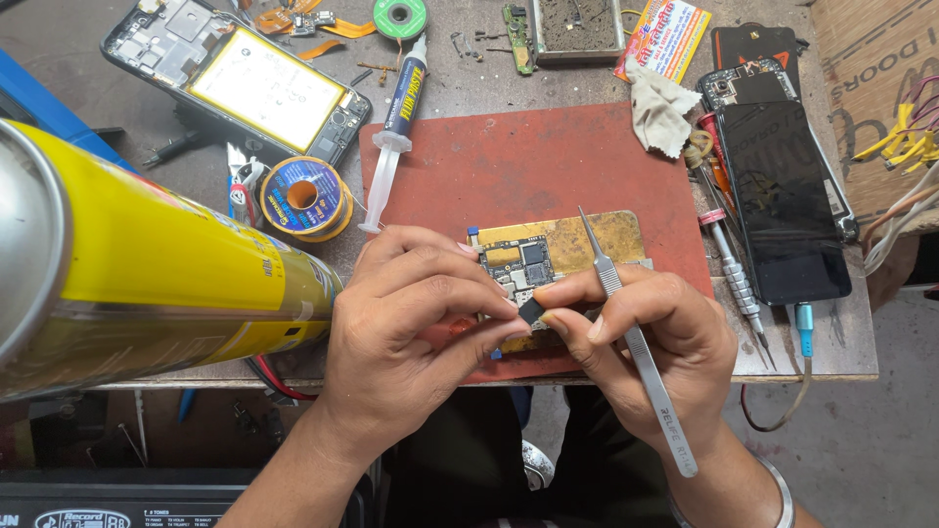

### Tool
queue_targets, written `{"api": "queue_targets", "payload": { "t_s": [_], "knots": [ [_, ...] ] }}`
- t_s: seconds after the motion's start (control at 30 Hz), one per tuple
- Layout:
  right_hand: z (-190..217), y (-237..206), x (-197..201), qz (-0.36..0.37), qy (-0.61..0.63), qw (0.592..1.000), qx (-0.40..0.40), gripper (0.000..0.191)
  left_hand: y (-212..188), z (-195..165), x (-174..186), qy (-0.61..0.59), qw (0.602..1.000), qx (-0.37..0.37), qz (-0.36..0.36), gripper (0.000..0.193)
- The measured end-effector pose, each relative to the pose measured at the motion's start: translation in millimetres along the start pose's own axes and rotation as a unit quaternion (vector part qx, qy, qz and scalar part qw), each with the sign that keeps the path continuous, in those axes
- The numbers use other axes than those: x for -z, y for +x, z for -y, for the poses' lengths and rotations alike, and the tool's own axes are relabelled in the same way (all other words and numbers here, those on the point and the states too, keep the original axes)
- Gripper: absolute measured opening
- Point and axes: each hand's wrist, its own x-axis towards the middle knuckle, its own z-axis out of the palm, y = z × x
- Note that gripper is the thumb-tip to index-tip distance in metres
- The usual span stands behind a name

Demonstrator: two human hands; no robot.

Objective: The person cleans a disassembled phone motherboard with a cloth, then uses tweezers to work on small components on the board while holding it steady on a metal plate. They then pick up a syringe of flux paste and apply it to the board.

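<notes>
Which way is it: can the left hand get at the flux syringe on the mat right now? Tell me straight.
Probably not at once. The left hand is pinching a small black chip together with the right hand. The syringe lies uncovered just beyond it, with nothing between, so once it lets go, the way looks free.

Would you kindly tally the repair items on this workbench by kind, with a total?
Phones or phone bodies: 3 (opened one, dark-screened one, one beneath it)
Circuit boards: 2 (held board, green strip)
Solder spools: 2 (blue-labelled, green)
Tweezers: 1
Flux syringes: 1
Yellow spray cans: 1
Total: 10
</notes>
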Motion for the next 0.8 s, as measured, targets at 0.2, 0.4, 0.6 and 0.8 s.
{"api": "queue_targets", "payload": {
  "t_s": [0.2,0.4,0.6,0.8],
  "knots": [
    [-0.3,-0.2,-0.3,-0.004,-0.007,1.0,0.003,0.025,0.3,-0.2,0.3,0.003,1.0,-0.001,0.0,0.021],
    [1.1,0.4,-0.5,-0.006,-0.009,1.0,0.004,0.026,0.6,-0.5,-0.3,0.007,1.0,0.0,-0.003,0.021],
    [1.3,2.2,-1.4,-0.007,-0.028,1.0,0.008,0.03,0.5,-0.5,0.2,0.014,1.0,-0.01,0.004,0.021],
    [1.1,3.6,-1.7,0.003,-0.027,1.0,0.013,0.032,-0.3,-0.4,0.3,0.006,1.0,-0.011,0.012,0.017]
  ]
}}
